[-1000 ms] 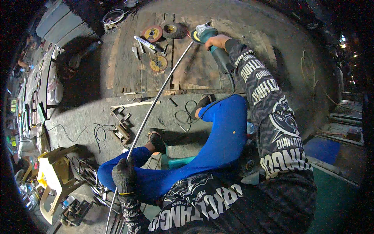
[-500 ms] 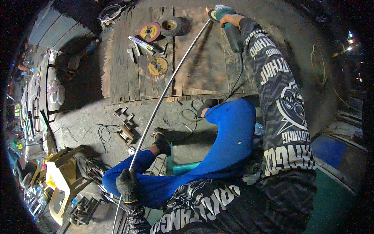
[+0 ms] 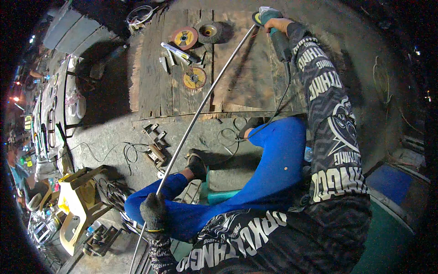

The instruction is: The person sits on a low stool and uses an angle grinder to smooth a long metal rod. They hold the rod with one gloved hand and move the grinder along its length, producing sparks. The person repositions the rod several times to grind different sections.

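While the left hand [image 3: 153, 213] grips a rod [image 3: 200, 108], the right [image 3: 276, 24] seemingly clasps a grinder [image 3: 280, 45].

White lettering [image 3: 337, 179] (bold capitals) marks the shirt [image 3: 324, 237].

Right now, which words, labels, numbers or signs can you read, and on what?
Right sleeve: bold white lettering, partly readable; not copied here.
Shirt front: white lettering, likewise.
Left sleeve: unclear.
Larger disc: label print too small.
Smaller disc: too small.
White marker: too small.
Grinder: none I can make out.
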Demonstrator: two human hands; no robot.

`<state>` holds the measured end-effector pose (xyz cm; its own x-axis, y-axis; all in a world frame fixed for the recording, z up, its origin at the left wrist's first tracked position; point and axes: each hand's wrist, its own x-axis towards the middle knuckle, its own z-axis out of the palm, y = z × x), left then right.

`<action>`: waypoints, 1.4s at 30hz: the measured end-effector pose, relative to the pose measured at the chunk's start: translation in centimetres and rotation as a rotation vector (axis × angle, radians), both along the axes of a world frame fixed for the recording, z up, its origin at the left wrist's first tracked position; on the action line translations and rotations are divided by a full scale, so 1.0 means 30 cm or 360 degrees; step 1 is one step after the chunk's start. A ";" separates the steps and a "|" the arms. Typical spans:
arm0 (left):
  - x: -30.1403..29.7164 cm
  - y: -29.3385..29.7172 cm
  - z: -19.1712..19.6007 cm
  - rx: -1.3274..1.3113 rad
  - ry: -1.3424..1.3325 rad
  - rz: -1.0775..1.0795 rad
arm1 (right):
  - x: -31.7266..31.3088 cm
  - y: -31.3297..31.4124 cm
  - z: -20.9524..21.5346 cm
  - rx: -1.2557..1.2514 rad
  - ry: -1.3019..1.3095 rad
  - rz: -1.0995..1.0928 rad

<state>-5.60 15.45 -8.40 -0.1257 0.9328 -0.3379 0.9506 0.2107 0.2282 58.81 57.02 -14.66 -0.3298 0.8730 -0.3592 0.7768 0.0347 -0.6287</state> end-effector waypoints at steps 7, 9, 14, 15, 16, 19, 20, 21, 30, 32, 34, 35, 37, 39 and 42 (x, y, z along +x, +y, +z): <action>0.017 -0.045 0.017 0.0107 0.0020 -0.0005 | -0.149 -0.143 0.055 -0.0094 -0.0541 0.0098; 0.014 -0.059 0.028 0.0101 0.0126 -0.0004 | -0.209 -0.202 0.043 -0.0123 -0.0395 0.0057; 0.007 -0.105 0.067 0.0152 0.0123 -0.0023 | -0.345 -0.331 0.024 0.0000 -0.0532 0.0419; 0.003 -0.115 0.075 0.0147 0.0088 -0.0014 | -0.391 -0.356 0.015 -0.0036 -0.0573 0.0370; -0.005 -0.119 0.080 0.0144 0.0053 -0.0006 | -0.421 -0.378 0.021 -0.0118 -0.0674 0.0244; -0.021 -0.154 0.076 0.0203 -0.0006 -0.0080 | -0.500 -0.469 0.047 -0.0200 -0.0548 0.0349; -0.029 -0.164 0.069 0.0174 0.0020 -0.0085 | -0.530 -0.506 0.051 -0.0237 -0.0364 0.0436; -0.037 -0.173 0.061 0.0094 0.0077 -0.0086 | -0.559 -0.541 0.054 -0.0220 -0.0353 0.0467; -0.046 -0.222 0.043 0.0103 -0.0112 -0.0073 | -0.904 -0.815 0.016 -0.0065 -0.0380 0.0048; -0.039 -0.196 0.048 0.0048 -0.0104 -0.0018 | -0.961 -0.846 0.069 -0.0258 -0.0358 -0.0066; -0.035 -0.187 0.054 0.0046 -0.0099 -0.0012 | -1.023 -0.890 0.124 -0.0501 -0.0193 0.0002; -0.035 -0.185 0.056 0.0034 -0.0084 -0.0022 | -1.054 -0.912 0.148 -0.0466 -0.0231 0.0016; -0.036 -0.180 0.057 0.0043 -0.0116 0.0015 | -1.131 -0.960 0.172 -0.0354 -0.0356 -0.0182; -0.038 -0.178 0.055 0.0069 -0.0172 0.0011 | -1.178 -0.988 0.193 -0.0302 -0.0403 -0.0100; -0.044 -0.173 0.050 0.0020 -0.0172 -0.0001 | -1.230 -1.037 0.201 -0.0331 -0.0312 -0.0105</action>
